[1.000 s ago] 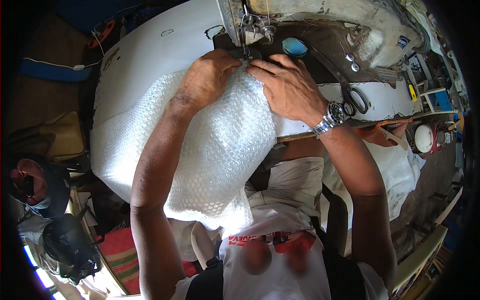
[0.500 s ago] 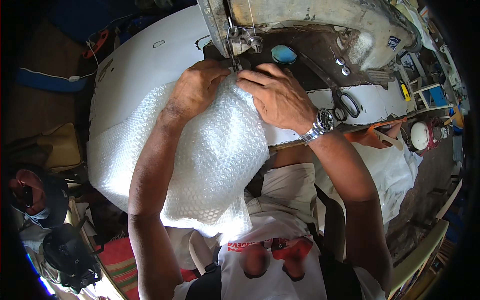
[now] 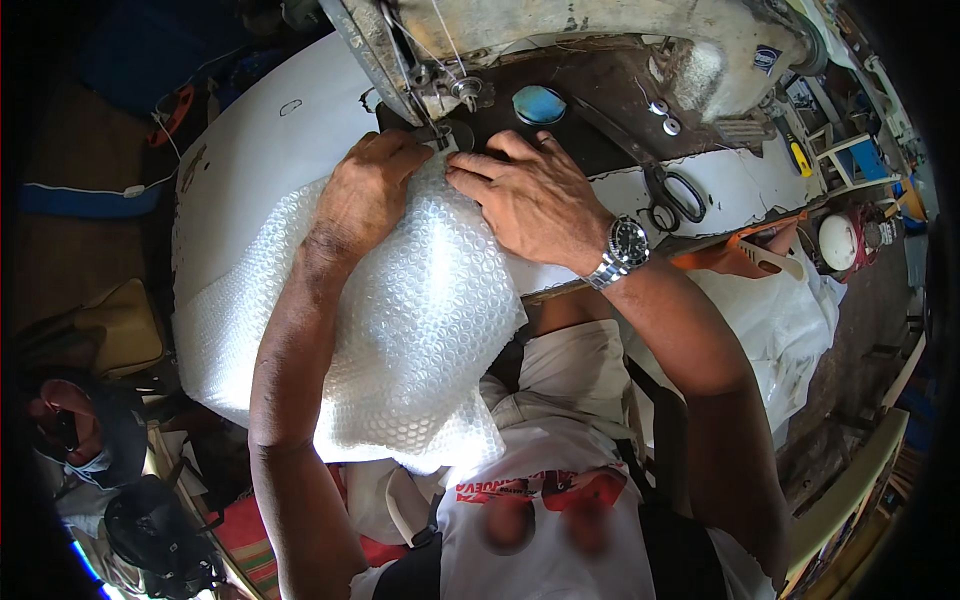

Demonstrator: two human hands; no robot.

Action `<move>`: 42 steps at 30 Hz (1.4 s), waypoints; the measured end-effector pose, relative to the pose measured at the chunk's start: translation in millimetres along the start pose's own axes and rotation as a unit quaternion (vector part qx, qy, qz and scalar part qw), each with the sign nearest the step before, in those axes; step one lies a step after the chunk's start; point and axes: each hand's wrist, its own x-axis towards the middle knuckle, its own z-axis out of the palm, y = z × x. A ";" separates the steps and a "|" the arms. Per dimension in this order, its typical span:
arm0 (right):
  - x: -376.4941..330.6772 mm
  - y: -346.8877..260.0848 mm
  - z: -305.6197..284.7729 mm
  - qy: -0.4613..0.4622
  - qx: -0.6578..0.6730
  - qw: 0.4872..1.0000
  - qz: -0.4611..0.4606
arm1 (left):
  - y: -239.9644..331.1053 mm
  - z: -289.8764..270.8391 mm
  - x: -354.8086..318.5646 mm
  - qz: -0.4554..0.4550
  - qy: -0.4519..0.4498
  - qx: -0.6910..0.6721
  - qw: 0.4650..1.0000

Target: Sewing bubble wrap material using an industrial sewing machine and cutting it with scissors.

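A large sheet of clear bubble wrap [image 3: 425,310] hangs from the sewing table over my lap. Its narrow top end lies at the presser foot [image 3: 438,140] of an old sewing machine [image 3: 590,22]. Left of the foot, my left hand [image 3: 368,195] is closed on the wrap's edge with curled fingers. On the other side, my right hand [image 3: 535,200] has thumb and forefinger together at the wrap, its other fingers partly spread. A steel watch is on that wrist. The fingertips partly hide the wrap's edge, and the needle point is hard to make out.
Black-handled scissors [image 3: 668,195] lie right of my right hand. Beyond it sits a blue oval piece [image 3: 538,104]. Two small white bobbins [image 3: 664,117] and a yellow-handled tool [image 3: 798,155] are farther right. White plastic sheeting [image 3: 745,320] hangs below the table's right side.
The whole view has shifted, so table, machine and hands appear farther left. Both hands stay at the presser foot on the bubble wrap, with little visible change in grip.
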 end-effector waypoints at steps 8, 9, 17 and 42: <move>-1.1 4.0 5.8 0.031 0.012 0.999 0.000 | -1.5 -1.6 3.7 0.008 0.006 -0.002 1.000; -1.5 3.9 5.3 0.033 0.009 0.999 0.000 | -1.3 -2.2 5.1 0.015 0.008 0.006 1.000; -7.2 -1.6 -5.7 0.044 0.010 0.999 0.015 | 0.6 -8.2 8.7 0.013 0.006 -0.008 1.000; -121.7 -9.7 -108.0 -0.033 0.237 0.965 0.108 | 167.3 -34.8 -119.0 0.017 -0.029 0.054 0.998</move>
